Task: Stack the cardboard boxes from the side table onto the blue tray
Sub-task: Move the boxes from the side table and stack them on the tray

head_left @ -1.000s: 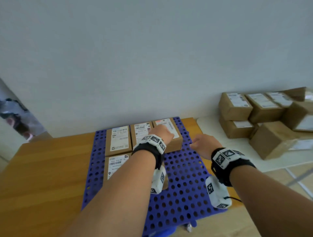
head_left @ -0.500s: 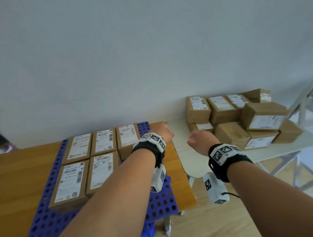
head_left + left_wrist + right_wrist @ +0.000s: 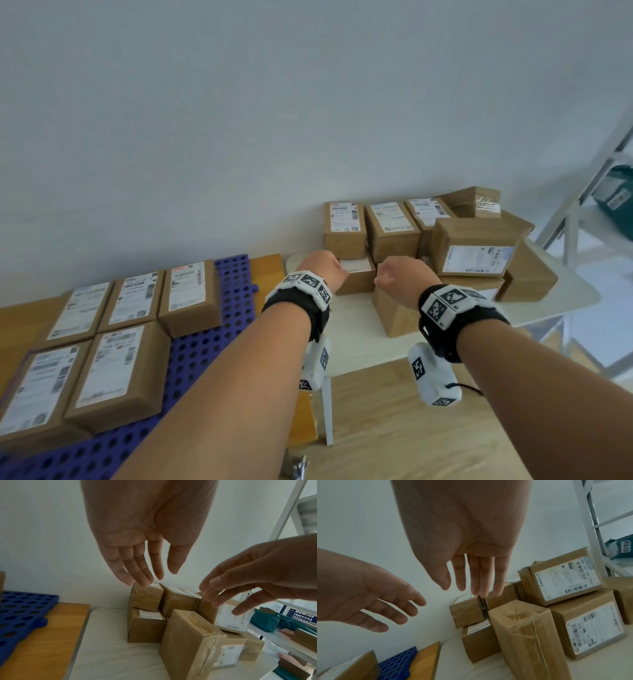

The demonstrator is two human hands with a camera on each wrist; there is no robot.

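Several labelled cardboard boxes (image 3: 190,297) lie flat on the blue perforated tray (image 3: 205,346) at the left. A pile of more cardboard boxes (image 3: 474,251) sits on the white side table (image 3: 363,337) at the right. My left hand (image 3: 320,269) hovers over the table's near left part, fingers straight and empty, just short of a small low box (image 3: 356,275). My right hand (image 3: 399,274) hangs beside it above a taped upright box (image 3: 394,315), fingers straight and holding nothing. In the left wrist view my left hand (image 3: 145,566) is above the pile (image 3: 145,599); in the right wrist view my right hand (image 3: 476,580) nears the boxes (image 3: 467,609).
The tray rests on a wooden table (image 3: 20,315) against a pale wall. A white metal shelf frame (image 3: 582,212) with teal packages (image 3: 616,195) stands at the far right. Wooden floor (image 3: 394,428) shows below the side table.
The view has swung right from the tray to the side table. Both hands have moved off the tray and out over the side table toward the box pile, still empty.
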